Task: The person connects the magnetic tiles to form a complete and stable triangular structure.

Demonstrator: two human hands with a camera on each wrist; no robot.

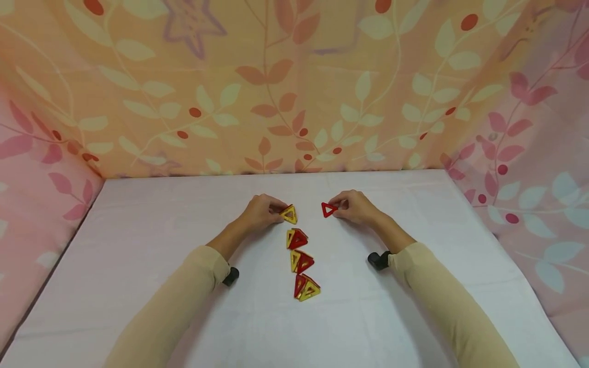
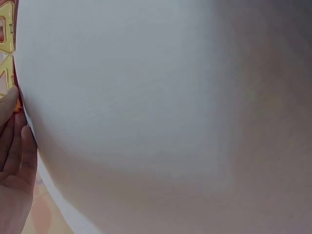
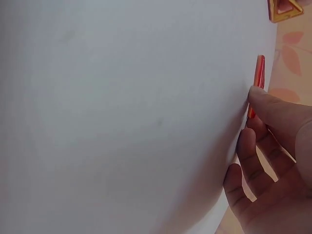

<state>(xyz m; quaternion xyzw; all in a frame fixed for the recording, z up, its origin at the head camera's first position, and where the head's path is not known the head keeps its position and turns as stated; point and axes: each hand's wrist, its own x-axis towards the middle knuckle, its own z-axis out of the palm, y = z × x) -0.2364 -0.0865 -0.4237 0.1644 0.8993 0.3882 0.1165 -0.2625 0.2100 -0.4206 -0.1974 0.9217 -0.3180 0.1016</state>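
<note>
My left hand pinches a yellow triangular frame tile at the top of a column of tiles, and red shows behind it. In the left wrist view the thumb lies on the corner of this yellow tile. To the right, my right hand holds a red triangular frame tile between thumb and fingers, apart from the column. The right wrist view shows that red tile nearly edge-on, with the other fingers loosely bent below it.
Below the left hand's tile, three overlapping red and yellow triangle clusters, upper, middle and lower, line up toward the person. They lie on a white-covered table. Patterned cloth hangs behind and at both sides.
</note>
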